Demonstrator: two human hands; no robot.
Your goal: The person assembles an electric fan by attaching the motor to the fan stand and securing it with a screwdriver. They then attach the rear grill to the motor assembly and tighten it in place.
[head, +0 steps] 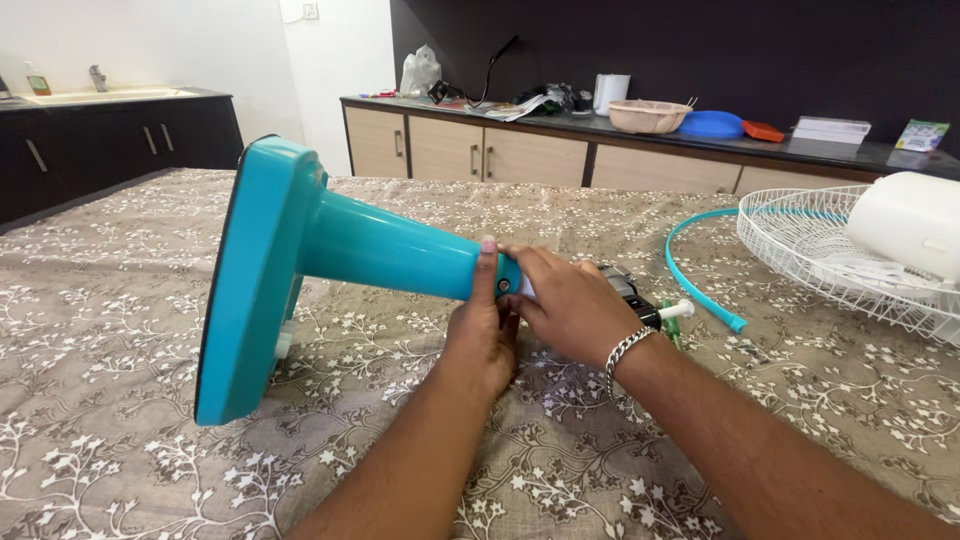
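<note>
- The teal fan stand (300,260) lies on its side on the counter (120,330), which is covered with a floral cloth. Its wide base points to 9 o'clock and its neck tapers toward 3 o'clock.
- The left hand (482,335) is clenched around the narrow end of the neck from below, thumb up over the top.
- The right hand (570,300) rests just to 3 o'clock of the left, fingers closed over the joint where the neck meets the dark fan motor (622,285); the joint itself is hidden.
- By the look of it, the fan is well apart in pieces: the white wire grille (820,250) and a white housing (905,235) sit at 2 o'clock, with a teal rim ring (690,275) beside them.
- Stand and motor are together under the hands; whether they are fastened cannot be told.
</note>
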